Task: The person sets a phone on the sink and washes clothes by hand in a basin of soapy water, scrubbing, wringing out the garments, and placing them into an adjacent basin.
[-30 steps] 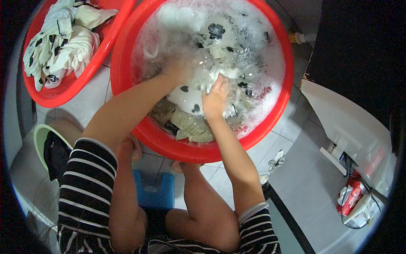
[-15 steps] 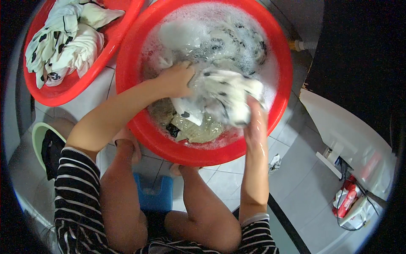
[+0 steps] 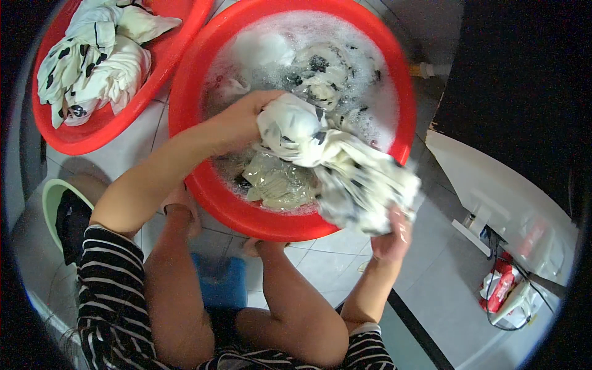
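Observation:
A wet white garment with black spots [image 3: 345, 160] is stretched between my hands above a large red basin [image 3: 409, 111]. My left hand [image 3: 250, 120] is closed on its bunched left end; the cloth hides most of the fingers. At the basin's right rim, my right hand [image 3: 393, 235] grips the other end, which hangs out past the rim and is smeared by motion. Foamy water [image 3: 370, 55] fills the basin. In it lie more white cloth with black marks [image 3: 324, 89] and a pale yellowish piece [image 3: 277, 182] near the front.
A second red basin [image 3: 77, 143] at the upper left holds white clothes with black spots [image 3: 111, 74]. Dark cloth hangs over a pale green basin [image 3: 54, 203] at the left. A blue stool [image 3: 223, 283] stands between my legs. Cables and a red packet [image 3: 501, 285] lie at the right.
My right hand has moved right and toward me, over the rim, drawing the garment out long. My left hand has lifted slightly with its end. The garment is up off the water.

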`<state>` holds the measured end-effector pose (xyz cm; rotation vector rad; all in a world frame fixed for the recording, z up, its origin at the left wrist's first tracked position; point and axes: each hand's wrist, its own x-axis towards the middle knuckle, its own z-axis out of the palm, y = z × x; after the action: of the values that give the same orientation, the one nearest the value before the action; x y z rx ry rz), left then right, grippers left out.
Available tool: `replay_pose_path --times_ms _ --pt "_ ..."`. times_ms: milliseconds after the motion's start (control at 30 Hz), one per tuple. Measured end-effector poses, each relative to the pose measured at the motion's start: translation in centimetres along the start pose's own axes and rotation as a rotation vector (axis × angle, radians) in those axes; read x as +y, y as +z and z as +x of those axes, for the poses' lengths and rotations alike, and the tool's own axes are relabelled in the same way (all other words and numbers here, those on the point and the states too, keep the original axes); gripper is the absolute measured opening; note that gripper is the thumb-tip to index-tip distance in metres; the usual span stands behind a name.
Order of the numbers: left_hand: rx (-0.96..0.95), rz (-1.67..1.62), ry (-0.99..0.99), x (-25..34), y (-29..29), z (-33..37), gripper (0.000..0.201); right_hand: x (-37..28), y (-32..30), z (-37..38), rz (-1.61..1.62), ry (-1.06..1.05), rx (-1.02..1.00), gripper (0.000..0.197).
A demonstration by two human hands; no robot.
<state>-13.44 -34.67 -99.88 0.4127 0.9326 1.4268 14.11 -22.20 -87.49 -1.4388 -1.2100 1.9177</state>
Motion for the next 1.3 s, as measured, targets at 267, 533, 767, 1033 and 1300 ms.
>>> replay_pose_path --times_ms 267,533,767,1033,1300 --pt "0.362 1.258 0.198 -2.7 -1.1 -0.7 0.061 6.6 4.9 4.1 -1.07 -0.575 0.015 0.033" --pt "0.213 1.428 -0.076 -7.3 -4.5 4.8 0.061 13.9 7.4 8.8 0.131 0.739 -0.158 0.056" --pt "-0.017 0.225 0.0 -11.2 1.5 4.9 0.036 16.5 6.0 15.5 0.458 0.525 -0.479 0.051" --pt "-0.089 1.266 0.774 -3.7 6.3 0.9 0.022 11.8 10.6 8.3 0.544 0.384 -0.278 0.032" --pt "0.037 1.36 0.609 -3.2 9.0 1.9 0.02 17.6 4.3 10.9 0.283 0.145 -0.479 0.029"
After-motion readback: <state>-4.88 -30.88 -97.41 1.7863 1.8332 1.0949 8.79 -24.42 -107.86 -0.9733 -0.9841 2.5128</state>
